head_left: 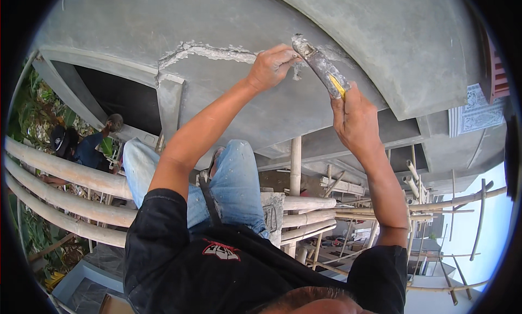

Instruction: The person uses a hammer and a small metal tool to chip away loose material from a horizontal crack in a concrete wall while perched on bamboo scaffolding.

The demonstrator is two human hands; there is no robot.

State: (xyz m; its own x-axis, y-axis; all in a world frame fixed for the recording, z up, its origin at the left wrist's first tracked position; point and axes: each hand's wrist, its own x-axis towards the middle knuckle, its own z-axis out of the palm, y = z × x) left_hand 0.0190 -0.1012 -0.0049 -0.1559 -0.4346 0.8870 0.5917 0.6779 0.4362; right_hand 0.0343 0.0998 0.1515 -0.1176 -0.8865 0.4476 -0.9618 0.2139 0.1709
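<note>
My left hand (pixel 272 66) is pinched on a small, thin piece, probably metal, at the grey plastered wall (pixel 228 94), beside a rough, chipped crack (pixel 204 50) that runs sideways. To its right, my right hand (pixel 356 118) grips a long, cement-crusted dark tool (pixel 321 64) with a yellow patch on it, raised diagonally with its far end close above my left fingertips. The tip of the piece in my left hand is too small to make out clearly.
Bamboo scaffold poles (pixel 81 205) run around me, with more scaffolding (pixel 307 219) below right. A co-worker (pixel 87 151) in dark clothes is at the left, by foliage. A patterned cloth (pixel 476 110) hangs at the right. My jeans-clad knees (pixel 234 178) are bent before the wall.
</note>
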